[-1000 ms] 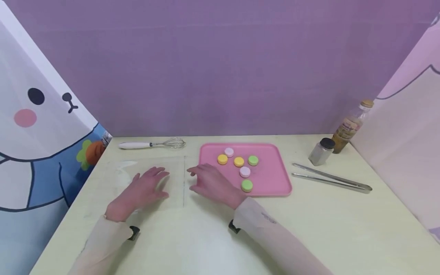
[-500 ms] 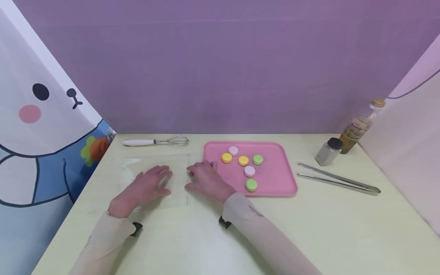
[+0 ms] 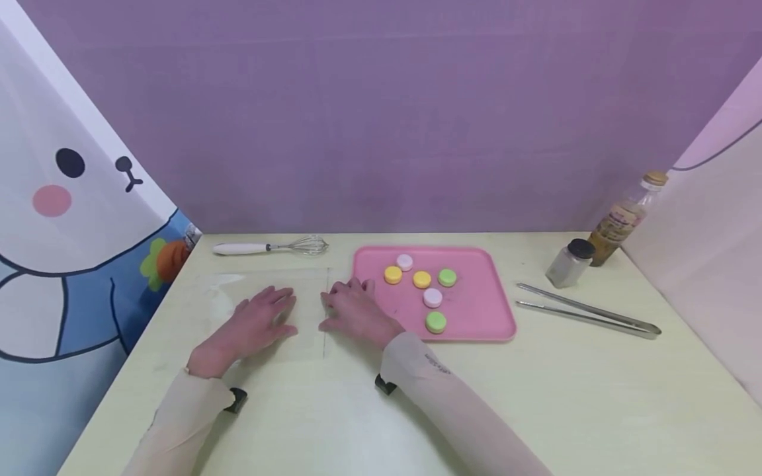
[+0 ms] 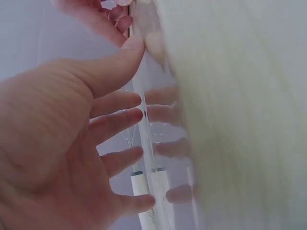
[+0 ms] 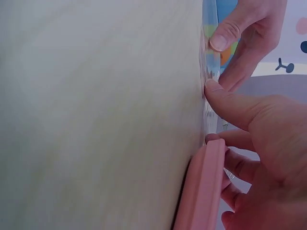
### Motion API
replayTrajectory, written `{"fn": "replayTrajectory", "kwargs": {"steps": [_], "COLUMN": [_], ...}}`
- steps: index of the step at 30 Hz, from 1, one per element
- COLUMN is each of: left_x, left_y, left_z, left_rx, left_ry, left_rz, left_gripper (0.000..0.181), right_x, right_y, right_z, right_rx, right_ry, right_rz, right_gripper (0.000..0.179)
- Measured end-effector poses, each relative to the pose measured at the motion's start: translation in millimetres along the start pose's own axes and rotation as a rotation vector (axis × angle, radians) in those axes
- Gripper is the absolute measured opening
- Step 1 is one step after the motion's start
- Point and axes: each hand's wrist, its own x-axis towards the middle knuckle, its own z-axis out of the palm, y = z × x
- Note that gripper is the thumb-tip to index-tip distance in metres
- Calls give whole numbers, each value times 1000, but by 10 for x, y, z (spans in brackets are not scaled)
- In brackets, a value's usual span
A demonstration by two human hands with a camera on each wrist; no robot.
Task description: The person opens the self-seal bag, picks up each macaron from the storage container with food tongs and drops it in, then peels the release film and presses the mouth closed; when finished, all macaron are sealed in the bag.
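Observation:
A clear, flat board (image 3: 311,281) lies on the table to the left of the pink tray (image 3: 470,311). My left hand (image 3: 253,324) rests over it with fingers spread; in the left wrist view the fingertips meet their reflections on the glossy surface. At the board's right edge is my right hand (image 3: 360,314), thumb and index fingertip apart and down against the board, the other fingers loosely bent. Its knuckles overlap the tray's left rim in the head view. From the right wrist, the tray's pink side (image 5: 201,191) shows right beside these fingers.
Several toy macarons, including a yellow one (image 3: 422,279) and a green one (image 3: 436,322), sit on the tray. A whisk (image 3: 270,247) lies behind the board. Metal tongs (image 3: 586,311), a black-capped jar (image 3: 570,263) and a corked bottle (image 3: 625,218) are at the right.
My right hand has moved slightly left and down onto the board's right edge, away from the tray. The left hand has stayed in place; the head view has shifted a little.

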Motion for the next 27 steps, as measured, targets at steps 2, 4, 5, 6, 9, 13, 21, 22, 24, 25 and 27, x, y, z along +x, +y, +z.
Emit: {"fn": "replayTrajectory", "kwargs": {"steps": [2,4,5,6,9,13,21,22,24,25,27], "left_x": [-12,-20,-24,-26,-31,-29,8,13,14,13,14], "left_y": [-16,-28,-35,-42,-60,-83,-120,-116,-111,-111,-114], "left_z": [2,-3,-6,-5,-5,3,2,-4,-10,-12,-10], "left_rx": [-21,-40,-46,-51,-60,-41,42,41,31,20,-14], "left_ry": [-2,-12,-18,-25,-35,-20,90,98,106,109,115], "left_rz": [-5,-12,-12,-13,-11,-16,43,52,56,55,40], "left_gripper": [56,54,53,52,50,45,25,23,20,20,20], "right_x": [6,4,2,-2,-9,-15,-13,-13,-12,-12,-14], "right_y": [1,1,0,0,-1,1,6,6,6,7,7], "right_z": [10,10,9,6,-1,-4,-9,-9,-8,-8,-10], "right_rx": [-12,-11,-11,-12,-7,2,6,5,4,6,10], "right_ry": [-5,-6,-6,-6,-7,-16,-24,-23,-23,-23,-24], "right_rz": [-6,-9,-11,-12,-15,-20,-18,-18,-16,-16,-14], "right_gripper": [51,46,42,39,36,30,23,23,23,23,23]}}
